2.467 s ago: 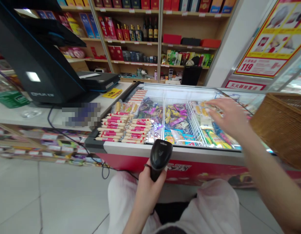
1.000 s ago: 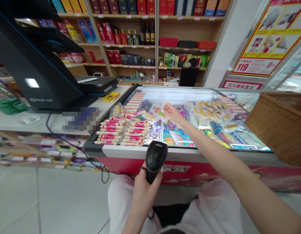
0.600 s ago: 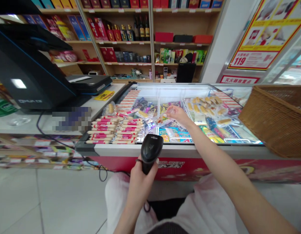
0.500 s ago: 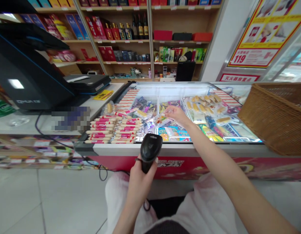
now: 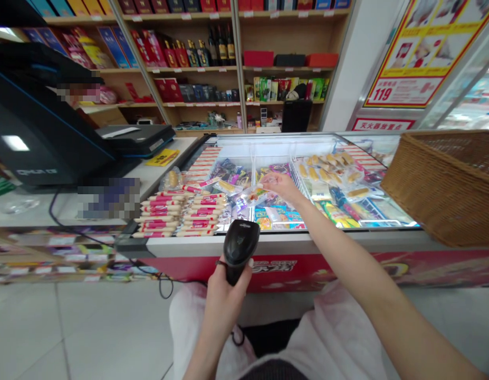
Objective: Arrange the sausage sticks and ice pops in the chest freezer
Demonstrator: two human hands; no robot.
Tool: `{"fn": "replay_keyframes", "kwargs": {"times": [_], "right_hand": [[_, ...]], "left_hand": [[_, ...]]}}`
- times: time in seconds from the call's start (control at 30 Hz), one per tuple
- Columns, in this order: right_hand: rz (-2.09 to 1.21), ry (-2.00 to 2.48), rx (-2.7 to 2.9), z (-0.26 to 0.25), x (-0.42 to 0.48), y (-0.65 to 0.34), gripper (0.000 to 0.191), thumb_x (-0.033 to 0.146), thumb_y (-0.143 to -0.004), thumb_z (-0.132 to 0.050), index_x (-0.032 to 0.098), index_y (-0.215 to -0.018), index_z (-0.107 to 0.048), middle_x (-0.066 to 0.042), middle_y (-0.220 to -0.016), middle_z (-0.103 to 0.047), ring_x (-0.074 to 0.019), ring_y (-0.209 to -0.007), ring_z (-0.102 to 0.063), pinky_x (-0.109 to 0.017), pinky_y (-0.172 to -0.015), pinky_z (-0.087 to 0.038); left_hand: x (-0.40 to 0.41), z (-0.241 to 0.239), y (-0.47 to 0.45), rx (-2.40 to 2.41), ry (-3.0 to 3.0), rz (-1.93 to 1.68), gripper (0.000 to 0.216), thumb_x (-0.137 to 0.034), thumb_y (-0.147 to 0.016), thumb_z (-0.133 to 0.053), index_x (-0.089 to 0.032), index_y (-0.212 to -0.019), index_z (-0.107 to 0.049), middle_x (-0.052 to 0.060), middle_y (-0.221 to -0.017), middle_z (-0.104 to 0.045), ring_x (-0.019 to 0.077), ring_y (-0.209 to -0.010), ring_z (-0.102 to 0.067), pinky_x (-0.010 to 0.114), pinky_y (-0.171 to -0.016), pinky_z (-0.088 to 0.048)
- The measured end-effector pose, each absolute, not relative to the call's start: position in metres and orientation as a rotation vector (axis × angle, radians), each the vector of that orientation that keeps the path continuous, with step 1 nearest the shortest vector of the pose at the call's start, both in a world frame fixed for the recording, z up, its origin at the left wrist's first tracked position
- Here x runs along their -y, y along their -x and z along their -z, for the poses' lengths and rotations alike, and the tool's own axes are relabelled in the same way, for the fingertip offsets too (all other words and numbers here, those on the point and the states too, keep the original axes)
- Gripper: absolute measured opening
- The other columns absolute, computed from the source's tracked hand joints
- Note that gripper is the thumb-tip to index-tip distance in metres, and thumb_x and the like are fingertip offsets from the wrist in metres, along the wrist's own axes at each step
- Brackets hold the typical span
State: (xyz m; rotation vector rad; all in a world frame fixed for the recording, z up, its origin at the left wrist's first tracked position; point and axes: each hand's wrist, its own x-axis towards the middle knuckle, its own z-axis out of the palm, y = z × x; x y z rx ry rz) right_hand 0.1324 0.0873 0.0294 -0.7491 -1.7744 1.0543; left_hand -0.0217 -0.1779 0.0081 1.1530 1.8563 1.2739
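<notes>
The back wall is filled by wooden shelves (image 5: 212, 63) stocked with boxes and bottles. In front of them a glass-topped freezer (image 5: 268, 244) is seen, with wrapped ice creams and snacks packed inside. A black till screen (image 5: 38, 132) is set on the white tabletop (image 5: 157, 177) to the left of the freezer, and a wicker basket (image 5: 446, 184) is placed on the freezer's right end. Rows of red-and-white sausage sticks (image 5: 176, 214) are laid out on the left part of the glass lid.

A black scanner (image 5: 238, 245) is held upright by the left hand (image 5: 224, 301) below the freezer's front edge, the fingers clamped round its handle. A small clear packet (image 5: 254, 196) is held by the right hand (image 5: 281, 186) over the glass lid, just right of the sausage sticks, the fingers pinched together on its edge.
</notes>
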Motion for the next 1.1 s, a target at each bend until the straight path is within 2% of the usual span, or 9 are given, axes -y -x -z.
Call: {"fn": "replay_keyframes", "kwargs": {"times": [0.1, 0.2, 0.33, 0.43, 0.57, 0.7, 0.87, 1.0, 1.1], "right_hand": [[-0.579, 0.888, 1.726, -0.029, -0.096, -0.146, 0.025, 0.036, -0.087, -0.062, 0.021, -0.102, -0.074, -0.007, -0.105, -0.076, -0.0246, -0.098, -0.069, -0.04, -0.093, -0.052], [-0.108, 1.067, 1.751, -0.03, -0.109, -0.178, 0.035, 0.024, -0.094, -0.044, 0.02, -0.115, -0.073, -0.01, -0.125, -0.071, -0.0257, -0.121, -0.061, -0.045, -0.111, -0.042], [0.285, 1.304, 1.881, -0.026, -0.128, -0.227, 0.045, 0.021, -0.098, -0.035, 0.012, -0.129, -0.067, -0.016, -0.145, -0.057, -0.0274, -0.136, -0.049, -0.045, -0.119, -0.031], [0.425, 1.517, 2.069, -0.016, -0.137, -0.252, 0.046, 0.03, -0.1, -0.04, 0.01, -0.133, -0.064, -0.017, -0.148, -0.054, -0.0318, -0.139, -0.045, -0.053, -0.122, -0.021], [0.472, 1.668, 2.179, -0.006, -0.141, -0.262, 0.049, 0.038, -0.1, -0.038, 0.018, -0.14, -0.059, -0.009, -0.158, -0.045, -0.0326, -0.142, -0.042, -0.061, -0.121, -0.015], [0.508, 1.578, 2.107, -0.016, -0.133, -0.245, 0.048, 0.033, -0.099, -0.04, 0.011, -0.137, -0.06, -0.014, -0.155, -0.047, -0.0338, -0.142, -0.041, -0.058, -0.121, -0.019], [0.207, 1.066, 2.295, -0.031, -0.106, -0.169, 0.04, 0.029, -0.099, -0.047, 0.016, -0.133, -0.065, -0.012, -0.137, -0.065, -0.0288, -0.13, -0.055, -0.049, -0.114, -0.039], [0.074, 0.652, 2.525, -0.029, -0.09, -0.095, 0.048, 0.02, -0.094, -0.056, 0.02, -0.142, -0.057, -0.008, -0.151, -0.053, -0.0252, -0.138, -0.049, -0.046, -0.119, -0.035], [0.001, 0.562, 2.64, -0.024, -0.091, -0.061, 0.061, 0.012, -0.088, -0.06, 0.024, -0.147, -0.053, -0.005, -0.157, -0.046, -0.0252, -0.142, -0.045, -0.045, -0.12, -0.035]], "left_hand": [[0.18, -0.007, 0.024, -1.856, -1.151, -1.275, 0.038, -0.051, -0.077, -0.071, -0.016, -0.092, -0.068, 0.001, -0.056, -0.063, 0.0239, -0.062, -0.065, 0.031, -0.061, -0.05], [0.18, -0.006, 0.026, -1.873, -1.148, -1.273, 0.038, -0.051, -0.077, -0.071, -0.016, -0.091, -0.069, 0.002, -0.058, -0.065, 0.0246, -0.064, -0.066, 0.031, -0.062, -0.051], [0.179, -0.004, 0.025, -1.852, -1.14, -1.266, 0.038, -0.051, -0.077, -0.071, -0.016, -0.092, -0.069, 0.001, -0.055, -0.063, 0.0243, -0.061, -0.066, 0.031, -0.06, -0.051], [0.178, -0.002, 0.023, -1.805, -1.13, -1.272, 0.038, -0.051, -0.076, -0.072, -0.016, -0.093, -0.07, 0.001, -0.055, -0.064, 0.0236, -0.06, -0.065, 0.031, -0.06, -0.052], [0.18, 0.0, 0.022, -1.782, -1.105, -1.285, 0.041, -0.053, -0.076, -0.072, -0.016, -0.095, -0.07, 0.002, -0.057, -0.066, 0.0238, -0.062, -0.066, 0.031, -0.06, -0.052], [0.183, 0.001, 0.026, -1.785, -1.085, -1.257, 0.046, -0.055, -0.077, -0.072, -0.015, -0.1, -0.069, 0.002, -0.057, -0.066, 0.0242, -0.061, -0.067, 0.031, -0.059, -0.052], [0.184, 0.002, 0.026, -1.783, -1.091, -1.291, 0.044, -0.054, -0.077, -0.072, -0.016, -0.1, -0.07, 0.003, -0.06, -0.067, 0.0244, -0.062, -0.067, 0.031, -0.06, -0.053], [0.186, 0.004, 0.026, -1.773, -1.105, -1.345, 0.044, -0.053, -0.077, -0.072, -0.016, -0.1, -0.07, 0.004, -0.063, -0.069, 0.0245, -0.065, -0.069, 0.031, -0.061, -0.054], [0.188, 0.006, 0.03, -1.785, -1.108, -1.344, 0.044, -0.051, -0.078, -0.07, -0.015, -0.103, -0.07, 0.004, -0.064, -0.069, 0.025, -0.067, -0.069, 0.032, -0.063, -0.054]]}}
